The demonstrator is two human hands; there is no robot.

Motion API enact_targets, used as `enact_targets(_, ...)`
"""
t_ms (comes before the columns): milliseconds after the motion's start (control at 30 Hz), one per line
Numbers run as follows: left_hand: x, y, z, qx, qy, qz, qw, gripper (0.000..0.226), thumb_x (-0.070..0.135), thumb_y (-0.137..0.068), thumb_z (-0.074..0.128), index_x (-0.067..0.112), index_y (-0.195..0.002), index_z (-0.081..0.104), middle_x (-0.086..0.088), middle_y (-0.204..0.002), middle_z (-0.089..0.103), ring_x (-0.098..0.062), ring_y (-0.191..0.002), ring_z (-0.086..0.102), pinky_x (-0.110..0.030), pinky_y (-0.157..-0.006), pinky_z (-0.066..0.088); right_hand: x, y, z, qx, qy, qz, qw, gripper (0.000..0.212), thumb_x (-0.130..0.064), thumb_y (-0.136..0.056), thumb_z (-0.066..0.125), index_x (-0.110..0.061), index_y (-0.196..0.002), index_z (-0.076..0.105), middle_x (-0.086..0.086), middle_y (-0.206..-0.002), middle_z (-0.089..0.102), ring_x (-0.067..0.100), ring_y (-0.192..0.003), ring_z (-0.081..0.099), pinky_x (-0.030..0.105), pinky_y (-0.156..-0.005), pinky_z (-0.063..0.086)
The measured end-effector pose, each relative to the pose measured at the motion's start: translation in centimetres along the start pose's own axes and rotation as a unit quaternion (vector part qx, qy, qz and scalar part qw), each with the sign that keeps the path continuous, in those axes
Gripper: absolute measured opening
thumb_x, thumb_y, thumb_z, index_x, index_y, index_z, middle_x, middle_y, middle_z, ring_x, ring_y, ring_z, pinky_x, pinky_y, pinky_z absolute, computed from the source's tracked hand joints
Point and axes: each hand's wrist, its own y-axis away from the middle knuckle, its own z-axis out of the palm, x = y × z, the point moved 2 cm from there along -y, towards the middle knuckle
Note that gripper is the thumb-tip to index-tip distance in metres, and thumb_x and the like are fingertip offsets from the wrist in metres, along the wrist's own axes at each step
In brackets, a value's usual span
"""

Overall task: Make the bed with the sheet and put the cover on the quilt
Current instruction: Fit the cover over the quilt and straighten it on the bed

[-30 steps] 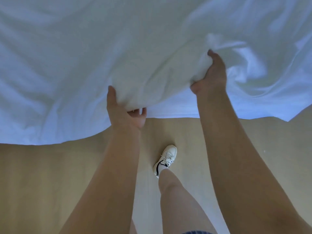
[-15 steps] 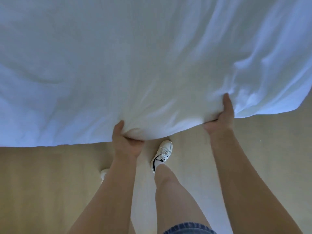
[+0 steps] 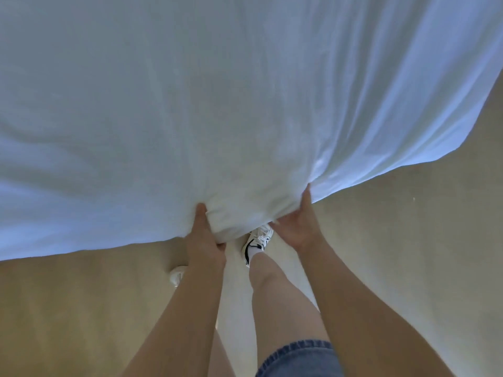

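A large white sheet (image 3: 245, 104) fills the upper two thirds of the head view, spread out and hanging above the floor. Its near edge is bunched at the lower middle. My left hand (image 3: 204, 235) grips that bunched edge, thumb on top and fingers curled beneath the cloth. A short way to the right, my right hand (image 3: 296, 224) holds the same edge, with the thumb up along the fabric and the fingers under it. The bed and quilt are hidden behind the sheet.
Pale beige floor (image 3: 408, 227) lies below the sheet. My own legs stand between my arms, with one white shoe (image 3: 258, 240) under the sheet's edge and another shoe (image 3: 177, 276) partly hidden by my left forearm.
Both hands have come down and closer together with the sheet's edge. The sheet has billowed out flatter and wider.
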Motion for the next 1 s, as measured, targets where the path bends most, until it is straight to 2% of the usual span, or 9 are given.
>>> enact_targets(67,0.0,-0.1,0.6,0.011,-0.013,-0.022,1.000,0.034,0.037,-0.082,0.070,0.023,-0.111,0.059,0.005,-0.105,0.067,-0.013,-0.092,0.064,-0.030,-0.076,0.053,1.4,0.4,2.2,-0.053,-0.023,0.018,0.998,0.037,-0.043,-0.081,0.054,-0.017,-0.097,0.076,0.005,-0.106,0.071,0.020,-0.096,0.068,0.036,-0.082,0.055)
enact_targets(167,0.9,-0.1,1.6,-0.039,-0.001,-0.070,0.997,0.024,0.044,-0.082,0.066,0.023,-0.093,0.061,0.005,-0.089,0.065,-0.011,-0.079,0.060,-0.026,-0.069,0.048,0.6,0.3,4.0,-0.017,-0.031,-0.038,0.999,0.022,-0.022,-0.092,0.054,-0.012,-0.107,0.067,0.005,-0.107,0.070,0.019,-0.096,0.067,0.037,-0.090,0.052)
enact_targets(300,3.2,-1.1,0.5,-0.108,0.123,-0.071,0.984,0.023,0.030,-0.078,0.058,0.018,-0.097,0.064,-0.003,-0.100,0.068,-0.027,-0.100,0.063,-0.041,-0.094,0.044,1.7,-0.2,0.4,0.153,0.057,-0.069,0.984,0.041,-0.026,-0.088,0.065,-0.016,-0.127,0.056,-0.001,-0.111,0.068,0.015,-0.093,0.066,0.040,-0.087,0.054)
enact_targets(433,4.7,-2.3,-0.5,-0.050,0.162,-0.051,0.984,0.019,0.004,-0.069,0.038,0.015,-0.061,0.051,0.001,-0.072,0.055,-0.020,-0.066,0.059,-0.031,-0.085,0.049,2.4,-1.0,1.5,0.223,0.068,-0.059,0.971,0.032,-0.035,-0.088,0.065,-0.016,-0.113,0.059,-0.001,-0.100,0.066,0.013,-0.082,0.063,0.032,-0.076,0.054)
enact_targets(533,3.1,-2.9,-3.0,-0.049,0.076,-0.045,0.995,0.018,0.007,-0.082,0.043,0.015,-0.078,0.059,-0.002,-0.084,0.060,-0.020,-0.080,0.059,-0.035,-0.089,0.047,3.7,-1.3,2.2,0.112,0.017,0.016,0.993,0.031,-0.042,-0.089,0.058,-0.021,-0.112,0.062,0.000,-0.113,0.067,0.020,-0.102,0.063,0.037,-0.089,0.050)
enact_targets(600,2.5,-3.3,-4.4,0.008,-0.006,-0.051,0.999,0.013,0.022,-0.087,0.060,0.018,-0.100,0.061,0.001,-0.092,0.063,-0.017,-0.080,0.059,-0.029,-0.076,0.050,3.4,-1.4,2.4,0.042,-0.028,0.025,0.998,0.030,-0.032,-0.089,0.058,-0.017,-0.114,0.064,0.005,-0.115,0.068,0.025,-0.106,0.062,0.041,-0.096,0.046)
enact_targets(700,2.2,-4.9,-2.9,0.114,-0.105,-0.034,0.987,0.029,0.040,-0.086,0.064,0.018,-0.104,0.055,0.001,-0.078,0.054,-0.013,-0.063,0.048,-0.025,-0.056,0.044,1.2,-2.2,2.3,0.059,0.016,0.010,0.998,0.016,-0.016,-0.072,0.069,-0.016,-0.087,0.071,0.004,-0.087,0.072,0.027,-0.078,0.062,0.036,-0.078,0.050)
enact_targets(800,0.9,-4.5,0.9,0.070,-0.164,-0.057,0.982,0.029,0.040,-0.093,0.049,0.016,-0.108,0.054,-0.002,-0.075,0.054,-0.016,-0.057,0.048,-0.024,-0.049,0.040,-1.9,-2.4,1.1,0.115,0.048,-0.039,0.991,0.014,-0.009,-0.084,0.059,-0.022,-0.086,0.063,-0.003,-0.080,0.069,0.015,-0.077,0.064,0.033,-0.071,0.051)
enact_targets(1000,-0.2,-0.8,9.2,-0.029,-0.344,-0.064,0.936,0.052,0.040,-0.084,0.052,0.005,-0.122,0.049,-0.012,-0.117,0.058,-0.029,-0.109,0.057,-0.039,-0.097,0.045,-7.9,0.1,1.4,0.175,-0.004,-0.161,0.971,0.038,-0.033,-0.079,0.068,-0.021,-0.115,0.062,-0.001,-0.106,0.068,0.022,-0.107,0.062,0.039,-0.087,0.052)
